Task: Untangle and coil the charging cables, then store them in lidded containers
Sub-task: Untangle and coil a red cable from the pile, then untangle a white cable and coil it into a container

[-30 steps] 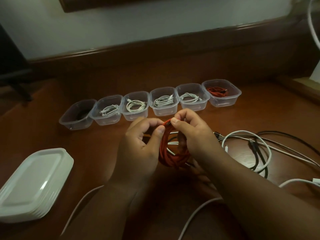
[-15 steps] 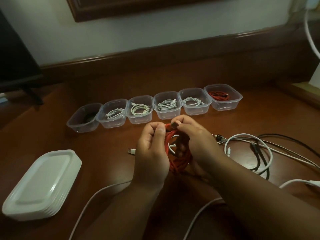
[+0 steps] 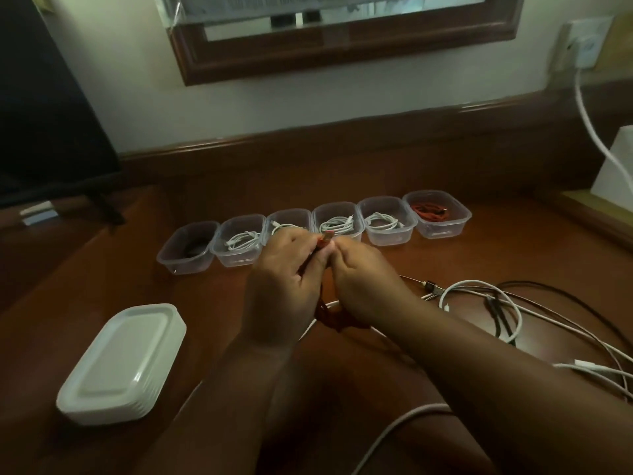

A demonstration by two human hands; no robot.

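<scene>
Both hands meet at the middle of the brown table. My left hand [image 3: 284,286] and my right hand [image 3: 363,282] hold a coiled red cable [image 3: 330,317]; its plug end sticks up between my fingertips, and the loops hang below my palms. Behind my hands runs a row of several clear plastic containers [image 3: 436,231]. Most hold coiled white cables, the rightmost holds a red one, the leftmost [image 3: 186,255] something dark. A stack of white lids [image 3: 123,365] lies at the front left.
Loose white and black cables [image 3: 503,303] sprawl tangled over the table at the right. Another white cable [image 3: 394,430] crosses the front edge. A white cord hangs from a wall socket [image 3: 582,42] at the upper right. A dark screen stands at the far left.
My hands have lifted the red coil and moved it farther from me, close to the row of containers. The camera has tipped upward, showing more of the wall.
</scene>
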